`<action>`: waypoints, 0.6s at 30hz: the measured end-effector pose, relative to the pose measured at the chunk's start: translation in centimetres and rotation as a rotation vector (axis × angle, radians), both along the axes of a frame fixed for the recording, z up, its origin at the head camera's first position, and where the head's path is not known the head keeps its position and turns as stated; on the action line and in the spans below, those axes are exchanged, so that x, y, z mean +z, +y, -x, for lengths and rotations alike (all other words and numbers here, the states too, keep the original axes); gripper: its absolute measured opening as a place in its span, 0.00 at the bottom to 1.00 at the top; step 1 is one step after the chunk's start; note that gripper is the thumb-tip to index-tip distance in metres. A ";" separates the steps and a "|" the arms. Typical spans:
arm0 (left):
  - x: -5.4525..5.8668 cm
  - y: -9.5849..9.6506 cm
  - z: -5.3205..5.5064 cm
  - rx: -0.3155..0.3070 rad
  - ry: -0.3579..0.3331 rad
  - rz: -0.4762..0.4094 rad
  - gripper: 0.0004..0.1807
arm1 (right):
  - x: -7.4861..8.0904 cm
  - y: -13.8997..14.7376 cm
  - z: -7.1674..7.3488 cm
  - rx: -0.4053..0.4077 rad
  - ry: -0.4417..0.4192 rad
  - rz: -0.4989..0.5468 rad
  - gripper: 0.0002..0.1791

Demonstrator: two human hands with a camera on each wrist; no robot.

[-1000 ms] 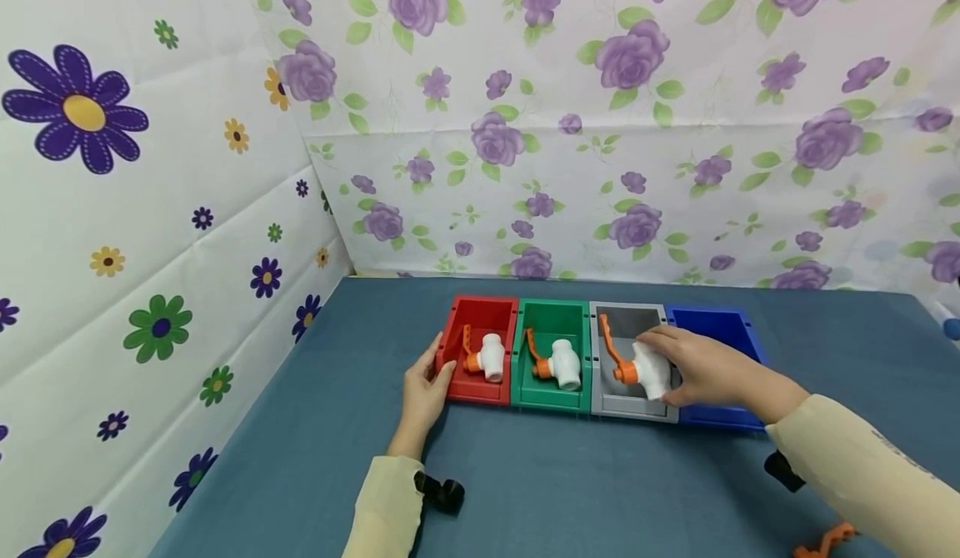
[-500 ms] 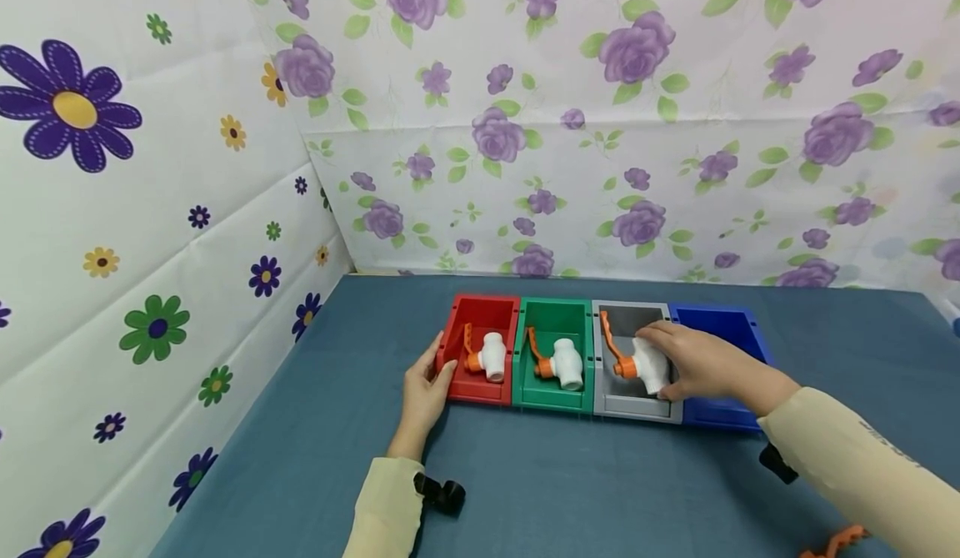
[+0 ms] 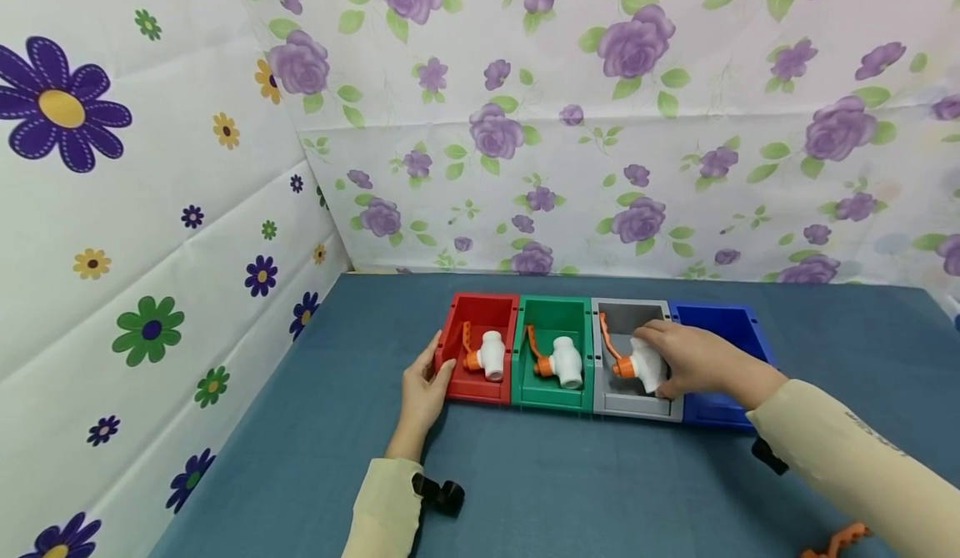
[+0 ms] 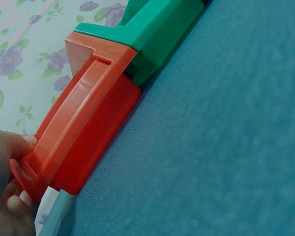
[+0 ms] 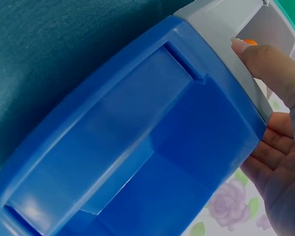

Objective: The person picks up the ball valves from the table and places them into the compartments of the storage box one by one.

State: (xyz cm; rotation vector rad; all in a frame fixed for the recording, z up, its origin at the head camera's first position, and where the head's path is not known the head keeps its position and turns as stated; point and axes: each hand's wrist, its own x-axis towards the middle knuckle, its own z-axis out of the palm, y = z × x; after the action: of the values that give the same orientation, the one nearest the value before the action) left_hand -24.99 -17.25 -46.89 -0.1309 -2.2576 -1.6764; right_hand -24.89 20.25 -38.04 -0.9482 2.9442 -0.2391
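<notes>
My left hand grips the left wall of the red bin, thumb over the rim and fingers outside, as the left wrist view also shows. My right hand holds a white ball valve with an orange lever by its white body, low in the grey bin. In the right wrist view the thumb reaches over the grey bin's edge and mostly hides the valve. Similar valves lie in the red bin, a white valve, and in the green bin, another valve.
A blue bin joins the row's right end, partly under my right wrist. An orange lever shows at the bottom right edge beside my sleeve. A flowered cloth stands behind the blue-grey table.
My right hand has lowered slightly with the ball valve, deeper into the grey bin. My left hand keeps its hold on the red bin. The head view has shifted a little.
</notes>
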 end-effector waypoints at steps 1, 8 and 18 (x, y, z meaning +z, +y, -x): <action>0.0 0.0 0.0 0.004 -0.005 0.006 0.28 | 0.0 -0.1 0.1 -0.002 -0.001 -0.012 0.41; 0.1 0.1 0.1 0.009 -0.004 0.009 0.28 | 0.0 -0.5 0.4 -0.018 0.000 -0.078 0.41; 0.1 0.1 -0.1 0.012 -0.026 0.003 0.29 | -0.2 -1.0 0.7 0.005 0.006 -0.117 0.38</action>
State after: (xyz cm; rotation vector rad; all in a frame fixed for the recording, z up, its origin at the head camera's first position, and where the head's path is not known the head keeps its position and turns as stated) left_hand -24.94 -17.11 -46.80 -0.0965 -2.2755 -1.6783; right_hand -25.58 19.22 -38.26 -0.9427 2.9233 -0.0621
